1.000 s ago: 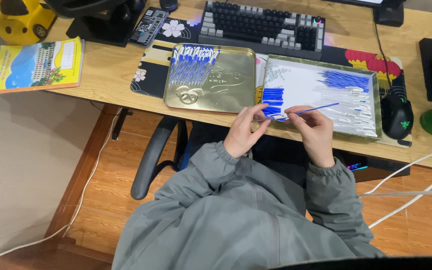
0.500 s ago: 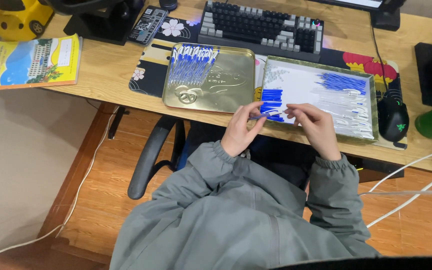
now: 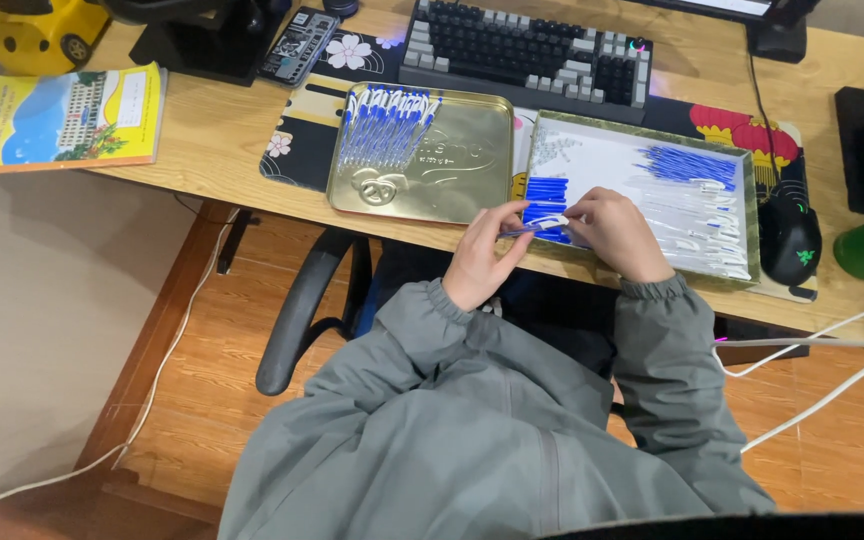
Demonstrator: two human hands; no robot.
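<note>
At lower centre, above the grey sleeves, the left hand (image 3: 480,262) and right hand (image 3: 614,232) met over the desk's (image 3: 212,150) near edge, fingertips pinched together on 1 pen (image 3: 542,226), blue with a white end. It sat at the lower left corner of the box (image 3: 744,215).

The likeliest slip, I judged, was the pen springing from the pinch and dropping off the near edge, since the hands worked right above it; a sleeve could also nudge the box.

The white-lined box, right of centre, held a short stack of blue caps (image 3: 546,192), blue refills (image 3: 690,166) at its far side and clear barrels (image 3: 694,225). The gold tray (image 3: 452,185), left of it, held finished pens (image 3: 384,128) in its upper left.
</note>
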